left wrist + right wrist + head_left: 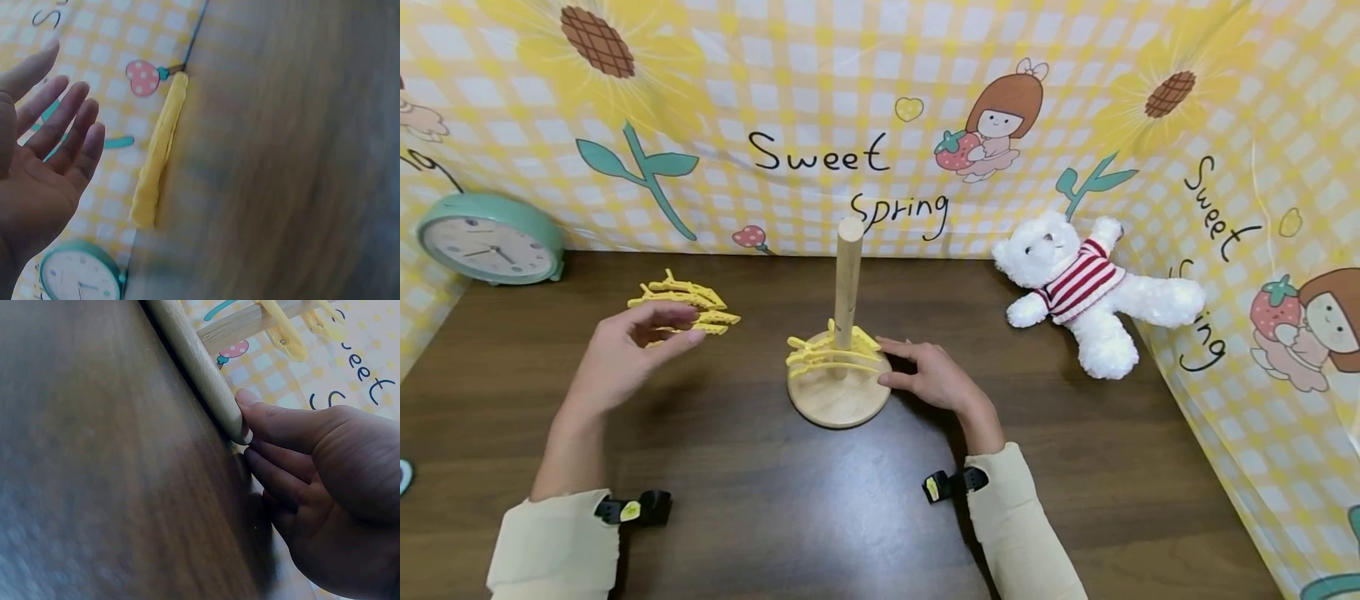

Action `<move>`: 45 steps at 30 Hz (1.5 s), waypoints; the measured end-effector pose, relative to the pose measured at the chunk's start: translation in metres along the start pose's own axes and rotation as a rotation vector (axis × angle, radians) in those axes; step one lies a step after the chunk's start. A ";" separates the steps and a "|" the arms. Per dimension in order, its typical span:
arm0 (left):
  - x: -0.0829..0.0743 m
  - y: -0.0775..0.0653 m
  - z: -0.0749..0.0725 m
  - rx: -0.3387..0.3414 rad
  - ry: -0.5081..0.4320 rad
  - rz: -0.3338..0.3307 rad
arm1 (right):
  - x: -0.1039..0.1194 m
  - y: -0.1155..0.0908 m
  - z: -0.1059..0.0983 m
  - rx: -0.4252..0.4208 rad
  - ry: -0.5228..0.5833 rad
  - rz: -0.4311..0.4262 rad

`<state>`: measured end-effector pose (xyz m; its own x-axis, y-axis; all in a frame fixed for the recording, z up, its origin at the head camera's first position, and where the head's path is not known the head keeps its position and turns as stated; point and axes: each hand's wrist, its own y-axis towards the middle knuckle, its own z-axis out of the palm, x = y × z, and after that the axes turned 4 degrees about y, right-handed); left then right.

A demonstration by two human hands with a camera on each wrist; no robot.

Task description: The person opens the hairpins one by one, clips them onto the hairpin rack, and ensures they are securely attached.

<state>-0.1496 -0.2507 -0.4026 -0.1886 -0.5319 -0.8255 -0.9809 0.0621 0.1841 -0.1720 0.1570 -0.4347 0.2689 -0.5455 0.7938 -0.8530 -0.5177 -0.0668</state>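
A wooden stand (838, 404) with a round base and an upright post is in the middle of the table. Thin yellow pieces shaped like small clothes hangers (835, 360) are around the lower post. My right hand (940, 379) pinches the right edge of the base; in the right wrist view the thumb lies on top of the base (203, 375). My left hand (632, 350) has its fingers loosely bent and holds nothing. It is in front of a second bunch of yellow hangers (711, 317), partly hiding them. They appear edge-on as a yellow bar (159, 153) in the left wrist view.
At the back left stands a green-rimmed clock (493, 242). A white teddy bear (1086, 287) in a striped shirt lies at the back right. A checked cloth (715, 192) rises behind the table. Part of a light blue ring (406, 477) shows at the left edge.
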 end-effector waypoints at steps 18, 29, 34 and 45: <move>0.034 -0.011 -0.037 -0.004 0.094 -0.245 | 0.001 0.001 0.000 -0.003 0.005 -0.003; 0.052 -0.011 -0.040 0.035 0.169 -0.269 | -0.001 0.002 0.000 -0.003 0.008 0.002; 0.059 -0.009 -0.038 0.050 0.156 -0.312 | 0.000 0.002 -0.001 0.000 0.005 -0.001; 0.064 -0.003 -0.034 0.077 0.282 -0.287 | -0.001 0.000 0.000 0.006 0.009 0.017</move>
<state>-0.1574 -0.3136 -0.4374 0.1031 -0.7470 -0.6568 -0.9945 -0.0655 -0.0816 -0.1721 0.1574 -0.4351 0.2502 -0.5488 0.7976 -0.8548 -0.5121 -0.0842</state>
